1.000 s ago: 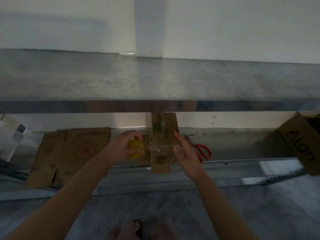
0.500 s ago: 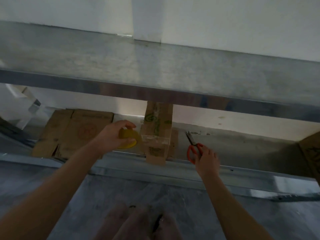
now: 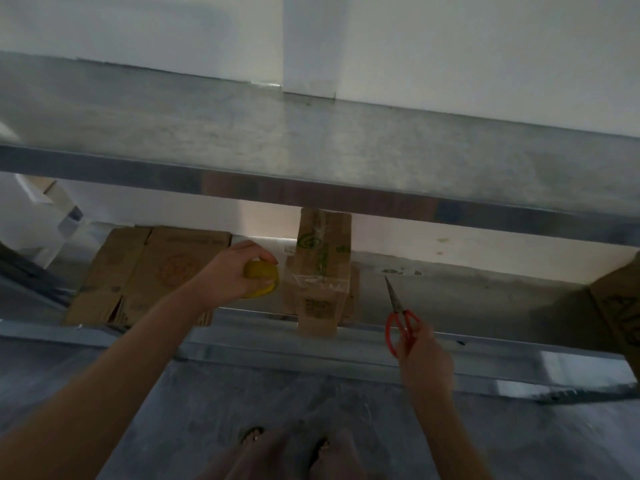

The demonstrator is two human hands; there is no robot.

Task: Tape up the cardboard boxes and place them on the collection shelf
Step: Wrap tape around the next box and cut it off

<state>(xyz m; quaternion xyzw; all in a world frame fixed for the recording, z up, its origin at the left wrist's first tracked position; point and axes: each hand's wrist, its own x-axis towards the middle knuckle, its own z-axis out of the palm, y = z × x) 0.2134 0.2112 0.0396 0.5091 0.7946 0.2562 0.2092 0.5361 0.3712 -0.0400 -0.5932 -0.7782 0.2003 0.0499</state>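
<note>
Flattened cartons lie on the lower shelf, left of the left grip, which is clenched round a yellow tape roll just beside the left face of the upright cardboard box. The upper shelf runs its front rim low over both grips, and the top of the box passes behind it. The foot of the box reaches the lower shelf's front lip. Bare shelf lies open beyond the right grip, as far as a printed carton at the far right. Half a second ago the right grip was reaching onto the shelf for the red-handled scissors. Now it holds them by the handles, drawn back to the front lip, blades together and pointing away. The left grip has kept to the roll. The box is brown with green printing, and a band of clear tape crosses its middle from the roll's side.
</note>
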